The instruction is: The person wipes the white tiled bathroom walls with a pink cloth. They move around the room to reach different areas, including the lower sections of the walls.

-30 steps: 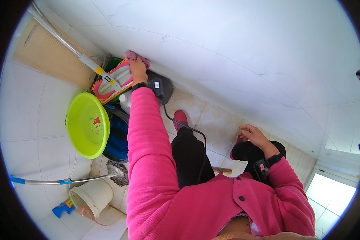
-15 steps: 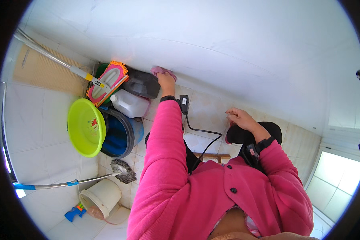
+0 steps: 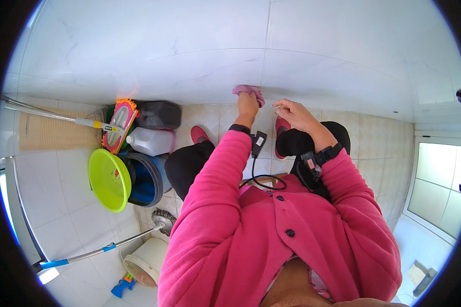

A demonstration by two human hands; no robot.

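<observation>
My left hand [image 3: 248, 109] is closed on a crumpled pink cloth [image 3: 249, 92], which it presses to the white tiled wall [image 3: 200, 66] low down, close to the floor. My right hand [image 3: 298, 115] hovers just to the right, above my bent knee and near the wall. Its fingers are loosely bent and apart, with nothing plainly held in them. Each wrist wears a black band with a small device, and a black cable [image 3: 253, 176] hangs from the left one.
On the left stand a dark canister [image 3: 159, 113], a whitish jug [image 3: 149, 141], a blue bucket [image 3: 147, 179], a lime-green basin [image 3: 107, 179] and a pink-orange mop head [image 3: 119, 123]. Behind them are a round brush [image 3: 164, 221] and a white bucket [image 3: 147, 258]. My pink shoes rest on the tiled floor [image 3: 371, 138].
My left hand has moved right along the wall with the cloth, away from the dark canister. My right hand has shifted a little up and left, so the hands are closer together.
</observation>
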